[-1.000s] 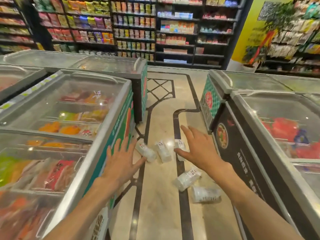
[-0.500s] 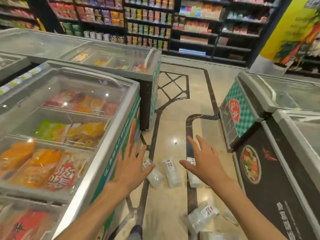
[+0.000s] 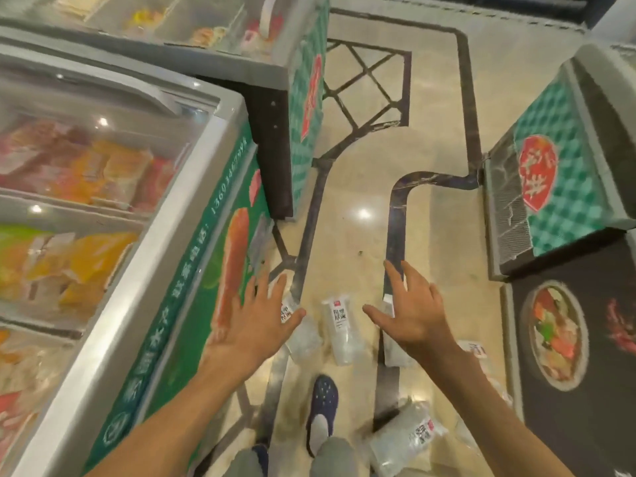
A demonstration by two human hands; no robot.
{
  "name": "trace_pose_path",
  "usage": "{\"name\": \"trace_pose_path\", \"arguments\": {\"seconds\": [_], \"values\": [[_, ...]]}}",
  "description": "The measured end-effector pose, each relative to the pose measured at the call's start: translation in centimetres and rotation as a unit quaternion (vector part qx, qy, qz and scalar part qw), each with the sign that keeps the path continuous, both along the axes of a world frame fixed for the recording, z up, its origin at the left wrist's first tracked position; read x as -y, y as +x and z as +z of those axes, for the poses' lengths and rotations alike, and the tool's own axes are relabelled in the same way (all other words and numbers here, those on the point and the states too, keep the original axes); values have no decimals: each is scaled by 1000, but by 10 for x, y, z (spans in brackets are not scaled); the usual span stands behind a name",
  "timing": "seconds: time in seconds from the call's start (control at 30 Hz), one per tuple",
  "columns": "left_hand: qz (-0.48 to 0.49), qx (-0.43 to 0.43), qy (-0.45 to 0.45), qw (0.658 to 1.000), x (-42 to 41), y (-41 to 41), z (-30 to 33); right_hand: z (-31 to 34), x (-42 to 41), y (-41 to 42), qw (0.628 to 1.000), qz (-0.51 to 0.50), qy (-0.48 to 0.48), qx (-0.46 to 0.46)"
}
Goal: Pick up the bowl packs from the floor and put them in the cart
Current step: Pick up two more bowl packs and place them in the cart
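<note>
bowl packs (image 3: pixel 339 327) on floor (image 3: pixel 437 235) between left freezer (image 3: pixel 113 332), right freezer (image 3: pixel 564 187)

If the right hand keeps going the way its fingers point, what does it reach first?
Probably the clear plastic bowl pack with a white label lying on the dark floor stripe, partly hidden under the right hand. Height above it is unclear from this one view.
</note>
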State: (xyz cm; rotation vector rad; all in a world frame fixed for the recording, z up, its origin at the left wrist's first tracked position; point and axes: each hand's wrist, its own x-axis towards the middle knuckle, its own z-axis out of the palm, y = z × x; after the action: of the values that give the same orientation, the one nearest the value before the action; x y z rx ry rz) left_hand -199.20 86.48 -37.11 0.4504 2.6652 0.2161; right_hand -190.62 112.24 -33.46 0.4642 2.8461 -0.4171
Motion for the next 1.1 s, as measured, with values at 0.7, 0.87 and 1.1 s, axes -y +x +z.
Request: {"name": "trace_pose_path", "arguments": {"seconds": [0.7, 0.87, 1.1], "values": [[411, 204, -6, 888, -75, -83, -589, -539, -32, -67, 987, -65, -89, 116], [494, 234, 25, 837, -101, -83, -655, -590, -30, -46, 985, -67, -96, 130], [520, 109, 42, 846, -86, -56, -695, -623, -29, -36, 986, -80, -98, 110]]}}
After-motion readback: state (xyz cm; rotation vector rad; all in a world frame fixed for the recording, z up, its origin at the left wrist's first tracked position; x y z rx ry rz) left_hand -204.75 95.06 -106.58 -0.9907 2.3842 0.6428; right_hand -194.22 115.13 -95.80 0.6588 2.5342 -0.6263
